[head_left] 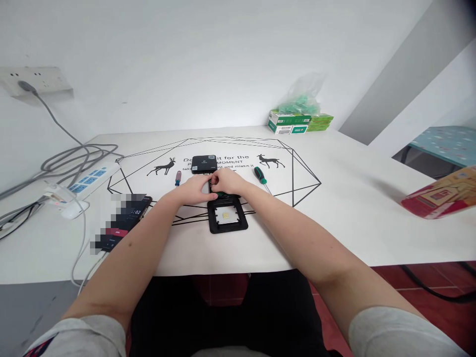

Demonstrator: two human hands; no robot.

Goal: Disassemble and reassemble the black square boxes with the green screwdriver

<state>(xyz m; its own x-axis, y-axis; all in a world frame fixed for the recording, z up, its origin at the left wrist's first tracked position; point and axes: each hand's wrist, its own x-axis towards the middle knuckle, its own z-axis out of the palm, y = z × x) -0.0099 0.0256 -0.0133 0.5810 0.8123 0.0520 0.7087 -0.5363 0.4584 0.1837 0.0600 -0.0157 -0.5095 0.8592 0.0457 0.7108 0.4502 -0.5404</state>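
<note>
Over the middle of the table, both my hands work at a small opened black device. Its square black shell lies nearest me, with a silver metal plate inside. Just beyond it, a green circuit board shows partly under my hands. My left hand grips the board's left side, thumb on the near edge and index finger farther up. My right hand is closed in a pinch above the board; whatever its fingertips hold is hidden. Behind my hands rests a flat black box with small labels.
A short screwdriver lies to the left, and a green-handled screwdriver to the right. A phone sits by my left forearm. Further left are a power strip and grey cables. Green-white boxes stand at the back; a red package is at right.
</note>
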